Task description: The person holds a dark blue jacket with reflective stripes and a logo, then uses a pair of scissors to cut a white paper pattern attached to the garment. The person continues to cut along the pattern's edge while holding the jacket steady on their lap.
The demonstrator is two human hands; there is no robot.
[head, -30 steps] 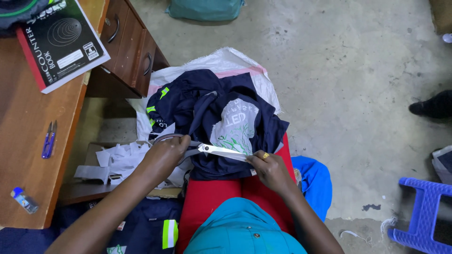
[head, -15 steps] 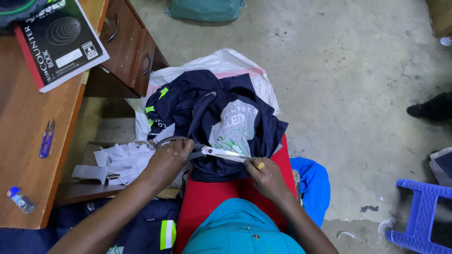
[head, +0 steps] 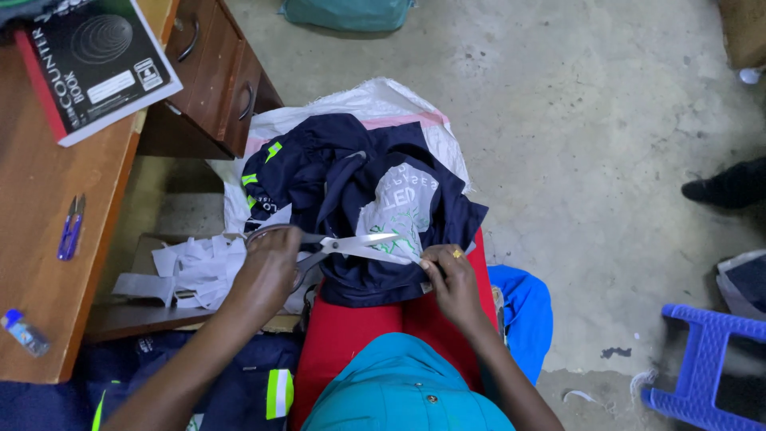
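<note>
Steel scissors (head: 351, 244) (blades parted) in left hand (head: 267, 267) over crumpled navy garment (head: 351, 191).

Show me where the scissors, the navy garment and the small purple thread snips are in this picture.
scissors (head: 359, 243): head view, on the bright blades.
navy garment (head: 319, 160): head view, on its dark upper folds.
purple thread snips (head: 70, 229): head view, on the handle, lying on the wooden desk.

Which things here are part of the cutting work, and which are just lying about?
In use:
left hand gripping the scissors
right hand pinching the navy garment

Lying about:
black notebook and small purple snips on the wooden desk
white fabric scraps
blue plastic stool
</note>
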